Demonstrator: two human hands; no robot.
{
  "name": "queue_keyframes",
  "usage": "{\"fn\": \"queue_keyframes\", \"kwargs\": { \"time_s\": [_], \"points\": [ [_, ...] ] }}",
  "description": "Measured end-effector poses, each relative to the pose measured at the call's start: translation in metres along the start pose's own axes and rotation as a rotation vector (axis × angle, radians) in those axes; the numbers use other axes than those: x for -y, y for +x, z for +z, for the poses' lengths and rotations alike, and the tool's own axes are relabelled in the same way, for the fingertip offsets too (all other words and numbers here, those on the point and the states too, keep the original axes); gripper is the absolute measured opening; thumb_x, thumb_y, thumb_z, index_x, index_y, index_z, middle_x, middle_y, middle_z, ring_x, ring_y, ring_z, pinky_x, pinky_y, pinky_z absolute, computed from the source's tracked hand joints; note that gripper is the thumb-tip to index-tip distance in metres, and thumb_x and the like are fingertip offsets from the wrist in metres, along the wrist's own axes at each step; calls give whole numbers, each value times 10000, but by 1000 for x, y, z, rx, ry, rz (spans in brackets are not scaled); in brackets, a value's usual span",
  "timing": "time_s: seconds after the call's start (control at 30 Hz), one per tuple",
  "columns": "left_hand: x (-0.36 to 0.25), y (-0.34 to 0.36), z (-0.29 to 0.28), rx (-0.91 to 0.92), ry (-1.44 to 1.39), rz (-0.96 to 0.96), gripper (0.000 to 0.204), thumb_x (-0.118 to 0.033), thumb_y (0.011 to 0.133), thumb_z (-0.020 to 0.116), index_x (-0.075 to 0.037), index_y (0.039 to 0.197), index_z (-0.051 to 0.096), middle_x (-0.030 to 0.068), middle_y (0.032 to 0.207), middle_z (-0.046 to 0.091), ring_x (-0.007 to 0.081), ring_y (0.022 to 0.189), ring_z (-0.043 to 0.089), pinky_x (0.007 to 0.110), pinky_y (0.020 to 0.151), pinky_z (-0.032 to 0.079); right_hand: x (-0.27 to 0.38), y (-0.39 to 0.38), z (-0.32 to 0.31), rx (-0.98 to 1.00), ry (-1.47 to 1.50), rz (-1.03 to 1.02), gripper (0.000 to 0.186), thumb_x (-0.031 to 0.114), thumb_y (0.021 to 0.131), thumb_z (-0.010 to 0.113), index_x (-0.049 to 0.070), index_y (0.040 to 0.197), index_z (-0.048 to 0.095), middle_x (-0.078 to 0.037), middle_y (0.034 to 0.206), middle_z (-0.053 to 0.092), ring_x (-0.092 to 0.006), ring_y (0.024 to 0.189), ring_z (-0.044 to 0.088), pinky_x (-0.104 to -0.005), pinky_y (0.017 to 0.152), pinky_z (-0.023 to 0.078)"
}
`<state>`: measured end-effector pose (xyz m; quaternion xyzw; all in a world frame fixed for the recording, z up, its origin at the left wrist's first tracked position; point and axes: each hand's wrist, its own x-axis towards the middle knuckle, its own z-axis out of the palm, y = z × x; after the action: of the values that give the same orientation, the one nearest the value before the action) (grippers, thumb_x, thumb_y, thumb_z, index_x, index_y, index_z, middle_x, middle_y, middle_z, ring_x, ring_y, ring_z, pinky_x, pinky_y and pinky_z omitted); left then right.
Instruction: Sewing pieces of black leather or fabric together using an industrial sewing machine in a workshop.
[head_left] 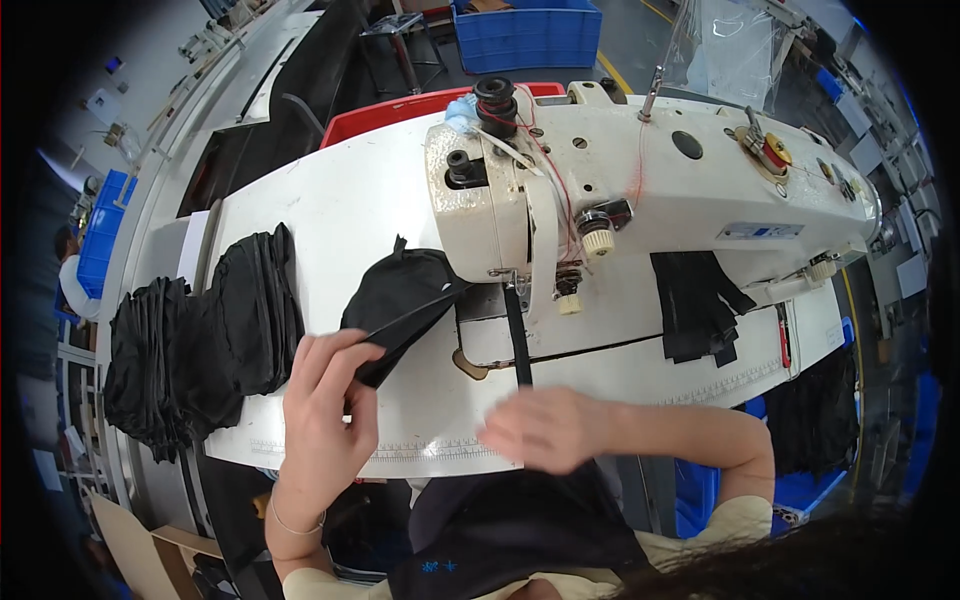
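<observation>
A white sewing machine (pixel 590 170) stands on the white table, a black fabric piece (pixel 405 285) lying left of its needle area. My left hand (pixel 335 410) has its fingers bent around the near edge of that piece, thumb and index finger on either side. From beneath the presser foot (pixel 512 280), a narrow black strip (pixel 519 340) runs toward me. My right hand (pixel 548 428) is over the strip's near end, its fingers smeared by motion. Whether it grips the strip cannot be seen.
Stacked black fabric pieces (pixel 205 350) lie at the left. Black strips (pixel 695 305) rest under the machine arm, with a red-handled tool (pixel 783 335) farther right. A red tray (pixel 375 118) and a blue crate (pixel 527 38) are behind. A blue bin (pixel 697 490) sits below the right edge.
</observation>
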<state>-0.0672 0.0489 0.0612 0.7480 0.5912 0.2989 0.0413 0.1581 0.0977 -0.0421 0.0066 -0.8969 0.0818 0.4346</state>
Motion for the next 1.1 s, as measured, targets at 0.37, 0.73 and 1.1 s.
{"fn": "queue_keyframes", "kwargs": {
  "time_s": [0.37,0.73,1.1],
  "points": [
    [-15,49,-24,171,-167,-77,277,126,675,451,53,879,623,112,899,623,141,564,495,250,513,370,-71,31,65,-120,-12,465,238,40,789,670,-37,995,579,-155,1000,587,-337,929,586,-401,774,496],
    [29,55,-25,227,-55,-109,238,109,706,469,69,889,616,173,890,602,255,609,562,317,604,455,-48,27,39,140,-424,179,195,17,795,601,-23,981,559,-151,928,593,-301,876,606,-371,692,509],
    [-4,29,-26,244,-143,-96,473,118,646,467,18,1089,598,131,1094,559,231,755,570,259,622,442,-68,36,66,-18,21,323,517,22,772,635,-25,1250,443,-159,862,598,-328,784,606,-390,679,511]
  ]
}}
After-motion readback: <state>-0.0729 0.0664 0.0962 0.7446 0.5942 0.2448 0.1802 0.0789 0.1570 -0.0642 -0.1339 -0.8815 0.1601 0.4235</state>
